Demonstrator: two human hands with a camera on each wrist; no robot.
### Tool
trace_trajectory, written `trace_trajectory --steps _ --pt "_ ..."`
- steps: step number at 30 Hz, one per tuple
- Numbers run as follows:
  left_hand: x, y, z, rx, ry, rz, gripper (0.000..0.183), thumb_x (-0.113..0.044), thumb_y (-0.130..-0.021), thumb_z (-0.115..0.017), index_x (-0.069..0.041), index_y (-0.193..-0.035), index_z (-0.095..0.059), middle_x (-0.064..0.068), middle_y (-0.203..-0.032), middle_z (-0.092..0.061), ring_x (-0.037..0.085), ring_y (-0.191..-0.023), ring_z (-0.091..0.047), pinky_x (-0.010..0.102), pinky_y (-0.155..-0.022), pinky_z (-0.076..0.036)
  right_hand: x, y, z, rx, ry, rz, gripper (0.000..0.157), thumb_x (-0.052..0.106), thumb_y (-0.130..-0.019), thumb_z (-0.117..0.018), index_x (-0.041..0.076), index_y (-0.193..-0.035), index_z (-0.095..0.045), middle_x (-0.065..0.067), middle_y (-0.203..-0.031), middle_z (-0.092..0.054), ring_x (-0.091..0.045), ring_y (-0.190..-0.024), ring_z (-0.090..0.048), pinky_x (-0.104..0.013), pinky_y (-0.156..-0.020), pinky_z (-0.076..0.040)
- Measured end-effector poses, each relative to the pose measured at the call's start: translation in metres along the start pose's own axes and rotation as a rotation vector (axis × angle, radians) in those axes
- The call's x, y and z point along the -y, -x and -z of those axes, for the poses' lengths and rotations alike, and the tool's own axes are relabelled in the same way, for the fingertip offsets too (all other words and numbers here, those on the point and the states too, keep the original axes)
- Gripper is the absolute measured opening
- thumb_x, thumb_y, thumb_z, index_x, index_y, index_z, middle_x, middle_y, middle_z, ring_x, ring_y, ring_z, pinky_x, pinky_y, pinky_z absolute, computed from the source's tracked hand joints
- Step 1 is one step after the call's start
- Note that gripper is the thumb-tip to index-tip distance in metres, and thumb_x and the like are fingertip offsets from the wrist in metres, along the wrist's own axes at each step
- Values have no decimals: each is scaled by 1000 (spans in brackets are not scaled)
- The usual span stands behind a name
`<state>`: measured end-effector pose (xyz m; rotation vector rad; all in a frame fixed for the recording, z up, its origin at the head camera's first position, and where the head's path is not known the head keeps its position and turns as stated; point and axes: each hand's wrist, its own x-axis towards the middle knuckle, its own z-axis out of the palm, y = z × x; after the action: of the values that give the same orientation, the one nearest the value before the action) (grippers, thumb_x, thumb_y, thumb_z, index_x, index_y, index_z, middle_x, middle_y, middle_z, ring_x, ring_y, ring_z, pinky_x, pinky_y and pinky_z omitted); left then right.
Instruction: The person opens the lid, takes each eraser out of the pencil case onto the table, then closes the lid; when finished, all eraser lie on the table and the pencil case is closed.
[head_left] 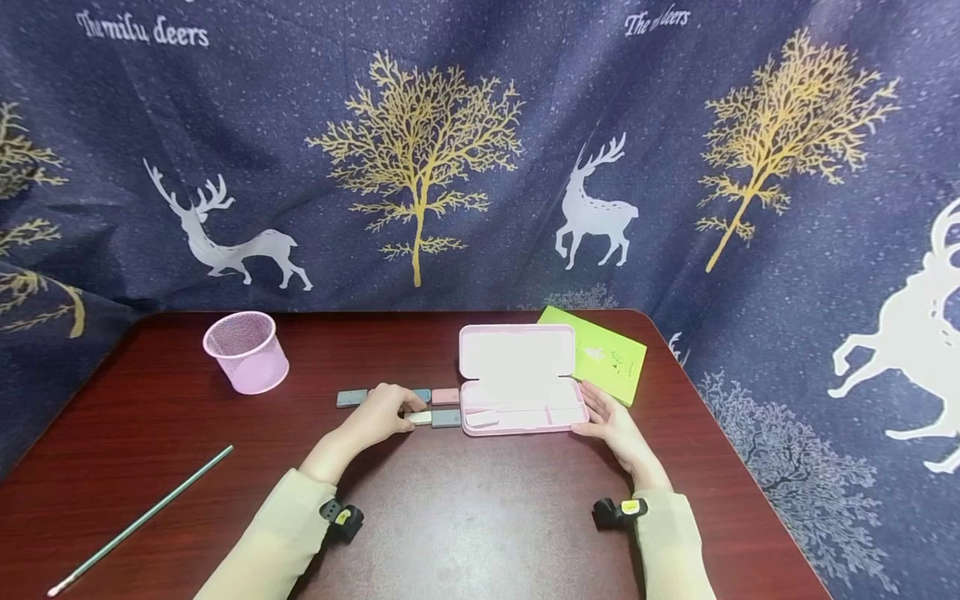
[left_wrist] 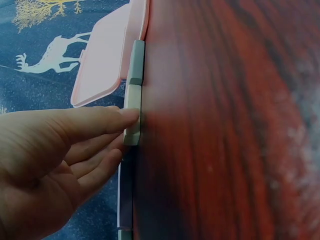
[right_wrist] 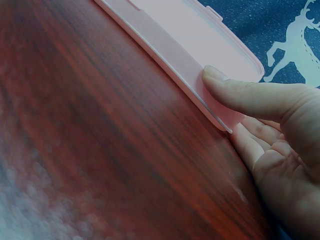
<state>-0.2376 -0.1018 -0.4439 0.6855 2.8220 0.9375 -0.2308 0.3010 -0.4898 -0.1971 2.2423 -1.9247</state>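
Observation:
My left hand [head_left: 381,412] pinches a short, flat cream highlighter [left_wrist: 133,102] between thumb and fingers at the table surface. Its end meets a dark grey highlighter [head_left: 446,418], which lies against the left end of an open pink pencil case [head_left: 525,430]. Behind them lie a pink highlighter [head_left: 446,396], a blue one [head_left: 423,394] and a grey-blue one [head_left: 351,398], partly covered by my hand. Inside the case, at the front left, sits a whitish highlighter [head_left: 482,418]. My right hand [head_left: 618,429] grips the case's right end, thumb over the rim [right_wrist: 227,131] and fingers outside.
A lime-green booklet [head_left: 626,350] lies behind the case at the right, partly under its lid. At the back left stands a pink mesh pen cup [head_left: 261,371]. A long green pencil [head_left: 142,518] lies at the front left. A patterned dark-blue cloth [head_left: 480,275] hangs behind the table.

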Motion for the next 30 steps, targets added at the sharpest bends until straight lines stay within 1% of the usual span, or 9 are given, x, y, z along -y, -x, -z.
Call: trace_trajectory --steps 2,5,8,9,12,18,21,25,30 --pt "-2 0 1 -19 11 -3 25 1 -76 -77 0 -101 -74 8 -89 -75 16 -78 -68 30 -70 -55 0 -1 0 0 -3 -1 86 -8 -84 -67 -6 -153 -15 -25 -160 -19 -36 -149 -20 -14 -108 -32" --pt "-6 -2 2 -54 15 -25 24 -4 -77 -78 1 -101 -74 9 -89 -75 17 -79 -70 33 -72 -56 0 -1 1 1 -7 5 86 -8 -84 -67 -6 -153 -15 -25 -160 -19 -35 -149 -20 -12 -107 -33" --pt "-13 -4 0 -94 11 -43 25 -5 -78 -78 -1 -102 -74 9 -94 -75 22 -86 -72 37 -80 -57 0 -2 1 2 -8 11 87 -8 -84 -67 -6 -153 -15 -25 -160 -19 -36 -149 -19 -11 -106 -33" --pt "-15 -5 -1 -109 11 -53 25 -5 -78 -77 -1 -103 -74 9 -96 -75 23 -90 -72 39 -82 -57 0 -2 1 3 -8 12 87 -8 -83 -67 -6 -153 -15 -25 -160 -19 -36 -149 -19 -10 -105 -33" --pt "-24 -8 -6 -156 12 -75 26 -3 -78 -77 -2 -104 -74 9 -99 -75 25 -94 -71 40 -83 -56 -1 -2 1 4 -8 13 87 -8 -83 -67 -7 -153 -15 -25 -160 -19 -37 -149 -19 -10 -105 -33" --pt "-41 -16 -21 -237 45 -110 27 -3 -79 -77 -2 -105 -74 9 -100 -74 23 -91 -70 38 -81 -57 -1 -3 1 3 -5 10 88 -6 -83 -68 -6 -153 -15 -25 -160 -19 -38 -148 -19 -7 -103 -34" --pt "-48 -20 -29 -232 64 -101 29 -4 -79 -77 -2 -108 -73 10 -101 -74 23 -93 -70 38 -84 -56 0 -2 1 6 3 9 88 -5 -83 -68 -6 -153 -14 -26 -160 -19 -39 -148 -18 -6 -102 -35" --pt "-55 -23 -39 -194 57 -92 31 -8 -80 -77 -2 -111 -71 10 -101 -74 23 -93 -69 39 -84 -56 0 -1 1 2 -2 2 88 -6 -83 -68 -6 -153 -14 -26 -159 -19 -39 -148 -18 -7 -103 -35" --pt "-59 -25 -49 -170 39 -131 34 -11 -78 -80 -1 -109 -71 9 -95 -74 21 -87 -69 37 -80 -55 -1 -1 0 -3 -13 -1 87 -8 -83 -67 -7 -153 -15 -26 -159 -19 -37 -148 -20 -10 -105 -34"
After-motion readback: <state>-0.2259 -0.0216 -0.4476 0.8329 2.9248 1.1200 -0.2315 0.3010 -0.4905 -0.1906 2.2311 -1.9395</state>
